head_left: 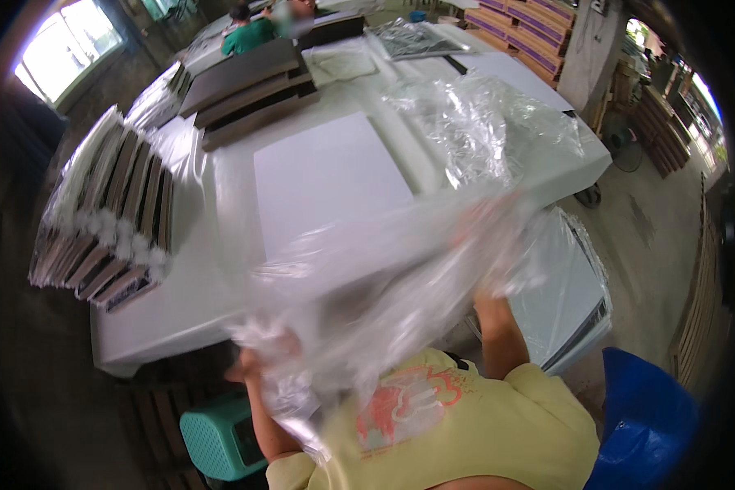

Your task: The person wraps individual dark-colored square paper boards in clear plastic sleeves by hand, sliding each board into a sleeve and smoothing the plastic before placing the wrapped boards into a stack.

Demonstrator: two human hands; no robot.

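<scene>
A clear plastic sheet point(400, 294) stretches between my two hands above the near edge of the table, smeared by motion. At its left end my left hand point(257, 361) is closed on the bunched film. My right hand point(475, 224) is raised at the other end, blurred and partly covered by the film; it appears closed on it. Just beyond the sheet, a flat white panel point(327, 175) lies on the covered table point(171, 306), its near part veiled by the plastic.
Wrapped panels point(110, 204) stand stacked at the left; dark boards point(245, 86) lie behind. Crumpled plastic film point(490, 122) covers the far right. Wrapped panels point(555, 286) lean beside my right arm. A green stool point(220, 437) and blue plastic point(645, 425) flank me. People point(249, 33) work far off.
</scene>
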